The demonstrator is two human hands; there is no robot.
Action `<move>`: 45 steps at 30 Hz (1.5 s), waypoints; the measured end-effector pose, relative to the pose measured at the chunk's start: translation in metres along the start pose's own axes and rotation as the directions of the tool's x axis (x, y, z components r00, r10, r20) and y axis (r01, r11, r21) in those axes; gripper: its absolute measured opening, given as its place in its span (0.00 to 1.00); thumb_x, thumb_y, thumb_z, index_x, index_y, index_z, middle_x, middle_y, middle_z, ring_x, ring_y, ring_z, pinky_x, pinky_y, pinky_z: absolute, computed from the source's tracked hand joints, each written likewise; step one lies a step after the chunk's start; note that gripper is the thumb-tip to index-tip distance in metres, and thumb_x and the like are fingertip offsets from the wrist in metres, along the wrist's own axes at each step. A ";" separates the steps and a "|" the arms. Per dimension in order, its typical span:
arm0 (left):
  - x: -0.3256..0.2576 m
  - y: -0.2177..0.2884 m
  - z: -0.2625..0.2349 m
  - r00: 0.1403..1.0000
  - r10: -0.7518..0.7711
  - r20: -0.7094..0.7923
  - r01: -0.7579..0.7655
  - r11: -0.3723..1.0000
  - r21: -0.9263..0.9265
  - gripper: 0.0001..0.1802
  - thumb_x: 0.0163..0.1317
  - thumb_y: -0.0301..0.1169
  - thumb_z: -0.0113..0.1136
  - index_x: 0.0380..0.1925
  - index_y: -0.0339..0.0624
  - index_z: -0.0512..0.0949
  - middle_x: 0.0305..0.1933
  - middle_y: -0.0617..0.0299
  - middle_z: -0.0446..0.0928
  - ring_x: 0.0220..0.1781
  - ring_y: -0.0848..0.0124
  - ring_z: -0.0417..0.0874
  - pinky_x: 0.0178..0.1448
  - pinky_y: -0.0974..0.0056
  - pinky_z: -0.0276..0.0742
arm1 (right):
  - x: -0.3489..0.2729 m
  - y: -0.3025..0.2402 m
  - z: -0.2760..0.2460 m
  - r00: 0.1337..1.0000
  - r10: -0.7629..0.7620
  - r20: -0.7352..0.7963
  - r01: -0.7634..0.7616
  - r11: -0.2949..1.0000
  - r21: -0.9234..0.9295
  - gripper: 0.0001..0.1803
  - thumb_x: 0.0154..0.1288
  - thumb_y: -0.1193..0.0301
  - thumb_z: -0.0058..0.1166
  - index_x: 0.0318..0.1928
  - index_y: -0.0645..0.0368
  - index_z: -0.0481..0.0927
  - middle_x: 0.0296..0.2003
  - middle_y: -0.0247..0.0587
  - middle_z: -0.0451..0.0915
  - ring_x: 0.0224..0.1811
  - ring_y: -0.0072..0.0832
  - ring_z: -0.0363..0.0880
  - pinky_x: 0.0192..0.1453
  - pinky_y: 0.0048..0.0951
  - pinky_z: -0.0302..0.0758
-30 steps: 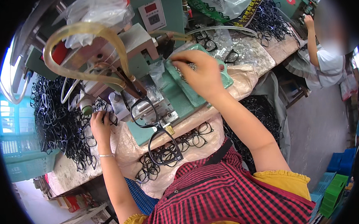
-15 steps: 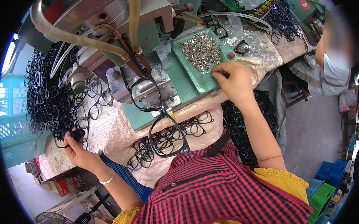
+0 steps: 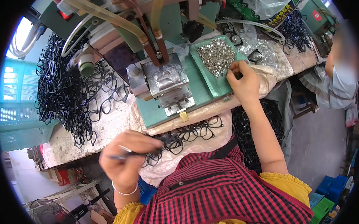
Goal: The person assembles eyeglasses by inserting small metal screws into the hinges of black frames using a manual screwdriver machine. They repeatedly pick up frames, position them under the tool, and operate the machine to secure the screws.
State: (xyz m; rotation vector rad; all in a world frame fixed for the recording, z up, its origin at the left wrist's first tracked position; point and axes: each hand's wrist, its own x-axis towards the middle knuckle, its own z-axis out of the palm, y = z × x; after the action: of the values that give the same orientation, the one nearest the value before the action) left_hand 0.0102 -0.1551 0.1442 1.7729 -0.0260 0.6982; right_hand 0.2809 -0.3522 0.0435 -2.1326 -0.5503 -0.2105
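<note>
My left hand [image 3: 127,157], smeared by motion, is closed in front of the press. A thin dark thing with a bright streak shows in it, too blurred to name. Beyond its fingertips lie several black eyeglass frames [image 3: 204,131] on the light cloth at my lap. My right hand [image 3: 243,84] pinches finger and thumb at the right side of a green tray [image 3: 216,89]. Whatever may be between those fingers is too small to make out. The tray holds a heap of tiny shiny metal parts [image 3: 216,57]. Left of it, the press's metal block [image 3: 166,77] carries no eyeglass frame.
Two copper-coloured prongs [image 3: 155,53] with hoses hang over the block. At left rises a large pile of black eyeglass frames [image 3: 62,92] beside a blue plastic basket [image 3: 19,105]. Plastic bags [image 3: 260,44] lie at the back right. A person [image 3: 340,78] sits at far right.
The black eyeglass frame that hung at the press block is gone from there. My left hand has swung rightward from the left pile to the press's front. My right hand stays at the tray.
</note>
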 end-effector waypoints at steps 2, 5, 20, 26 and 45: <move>0.009 -0.001 -0.015 0.981 0.091 -0.171 -0.101 0.994 -0.050 0.09 0.72 0.31 0.55 0.40 0.35 0.77 0.43 0.46 0.82 0.42 0.58 0.83 0.48 0.57 0.79 | 0.003 -0.004 0.002 1.000 -0.016 -0.012 0.017 0.999 0.039 0.09 0.59 0.73 0.62 0.41 0.59 0.85 0.30 0.41 0.85 0.35 0.35 0.85 0.47 0.31 0.79; 0.032 0.010 -0.029 0.941 0.262 -0.213 -0.267 0.964 0.005 0.09 0.76 0.28 0.48 0.48 0.37 0.76 0.51 0.47 0.77 0.51 0.58 0.80 0.59 0.53 0.74 | 0.005 -0.023 0.004 0.999 -0.022 0.039 0.011 0.966 0.259 0.09 0.61 0.74 0.61 0.42 0.61 0.86 0.31 0.40 0.85 0.36 0.32 0.85 0.49 0.30 0.78; 0.088 -0.012 -0.016 0.763 0.491 -0.421 -0.383 0.867 0.317 0.11 0.75 0.29 0.55 0.49 0.31 0.76 0.46 0.47 0.82 0.45 0.69 0.82 0.49 0.71 0.73 | -0.014 -0.132 0.058 0.991 -0.115 0.062 0.001 0.480 0.877 0.22 0.59 0.81 0.65 0.53 0.65 0.74 0.45 0.38 0.82 0.44 0.21 0.82 0.54 0.24 0.76; 0.086 -0.010 -0.014 0.785 0.486 -0.384 -0.399 0.871 0.286 0.09 0.76 0.26 0.50 0.48 0.30 0.75 0.47 0.44 0.81 0.47 0.62 0.82 0.58 0.60 0.76 | -0.019 -0.145 0.038 0.979 -0.125 0.162 -0.085 0.473 0.877 0.30 0.61 0.82 0.62 0.62 0.67 0.67 0.53 0.45 0.80 0.51 0.26 0.81 0.61 0.28 0.74; 0.054 -0.043 0.018 0.835 0.473 0.282 -0.550 0.694 0.465 0.12 0.50 0.28 0.74 0.37 0.45 0.87 0.45 0.62 0.87 0.38 0.62 0.75 0.57 0.47 0.79 | 0.031 -0.012 0.010 0.997 0.068 -0.035 -0.063 0.991 0.115 0.09 0.61 0.69 0.64 0.40 0.60 0.86 0.31 0.42 0.86 0.32 0.32 0.85 0.40 0.29 0.78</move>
State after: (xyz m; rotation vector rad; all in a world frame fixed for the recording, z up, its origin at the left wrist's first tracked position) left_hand 0.0781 -0.1393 0.1292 2.3891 -0.4935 1.0544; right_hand 0.3027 -0.3286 0.0569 -2.0278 -0.4583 -0.1792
